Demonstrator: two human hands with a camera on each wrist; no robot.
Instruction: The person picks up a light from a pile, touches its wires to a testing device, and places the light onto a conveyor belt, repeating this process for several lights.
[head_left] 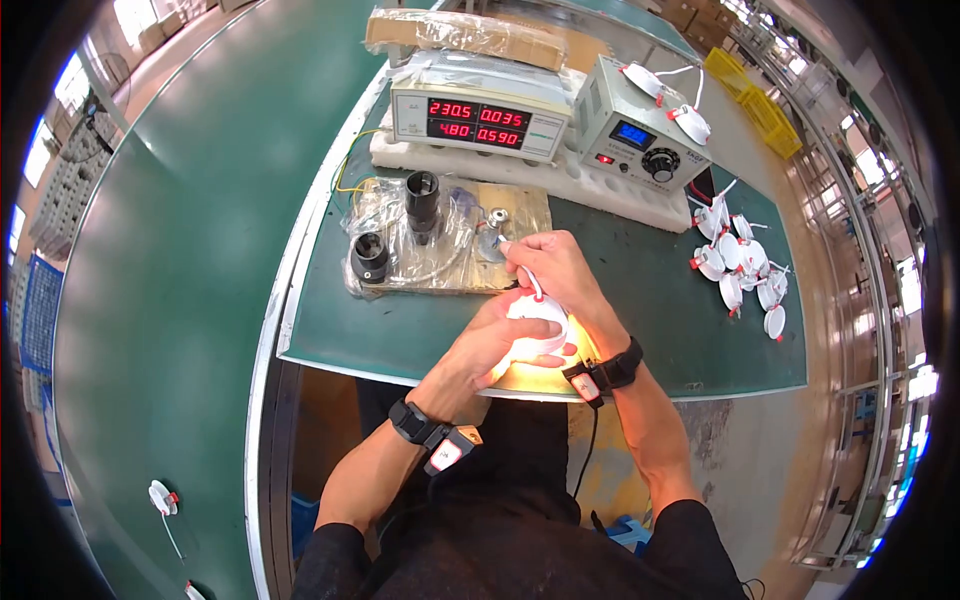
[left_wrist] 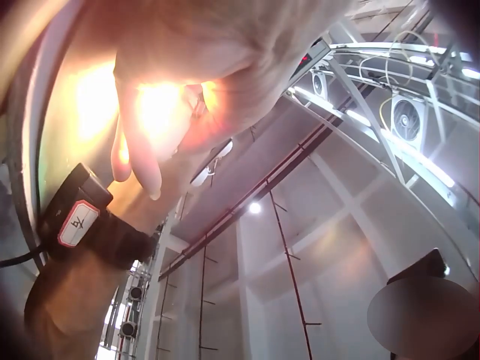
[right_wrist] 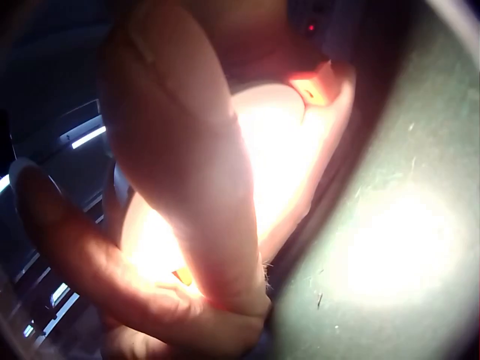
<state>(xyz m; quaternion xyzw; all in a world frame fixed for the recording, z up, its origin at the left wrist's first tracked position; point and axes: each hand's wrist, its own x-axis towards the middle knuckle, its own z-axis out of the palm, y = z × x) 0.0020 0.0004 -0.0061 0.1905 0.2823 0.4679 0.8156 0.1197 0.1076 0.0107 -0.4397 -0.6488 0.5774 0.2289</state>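
My left hand [head_left: 482,345] grips a round white downlight [head_left: 530,318], thumb across its rim and fingers beneath it. The lamp is lit and throws a bright yellowish glow onto the table edge below; glare washes out its face in both wrist views. From its back, a white cable [head_left: 534,285] runs up to my right hand [head_left: 562,268]. Thumb and index finger there pinch the cable near its end, right at a metal contact post [head_left: 490,243] on the test board. The pinched cable tip is mostly hidden by the fingers.
Two black sockets, one tall [head_left: 423,205] and one short [head_left: 370,258], stand on the plastic-wrapped board [head_left: 525,205]. Behind are a power meter [head_left: 475,120] with red digits and a grey supply box [head_left: 640,135]. Several downlights [head_left: 740,255] are piled at the right; another lamp [head_left: 163,497] lies far left.
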